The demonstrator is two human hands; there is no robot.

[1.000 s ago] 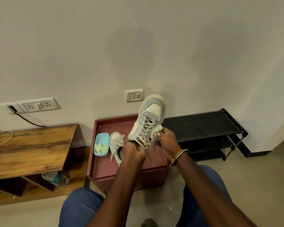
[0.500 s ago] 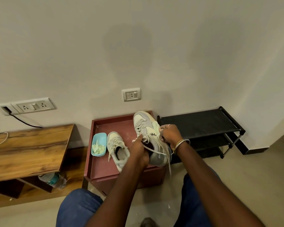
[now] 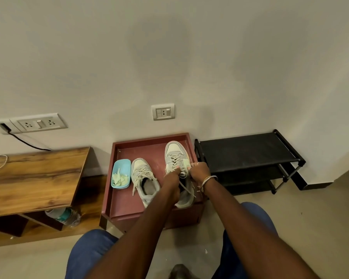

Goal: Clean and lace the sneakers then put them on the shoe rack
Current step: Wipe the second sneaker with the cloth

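Note:
Two grey-white sneakers stand on a maroon tray-topped stand (image 3: 127, 206), toes toward the wall. The left sneaker (image 3: 144, 179) lies untouched with loose laces. On the right sneaker (image 3: 175, 156) both my hands work at the laces. My left hand (image 3: 172, 178) pinches the lace near the tongue. Close beside it, my right hand (image 3: 199, 171) grips a pale green wipe (image 3: 186, 163) and pinches the lace on the shoe's right side. A lace end trails down toward the heel.
A light blue tub (image 3: 120, 173) with crumpled wipes sits left of the sneakers. The black shoe rack (image 3: 248, 152) stands to the right against the wall. A wooden table (image 3: 32, 176) is on the left, with a water bottle (image 3: 64, 216) under it.
The right sneaker came down from being held up in the air to standing flat on the stand. Both hands followed it and shifted onto its laces.

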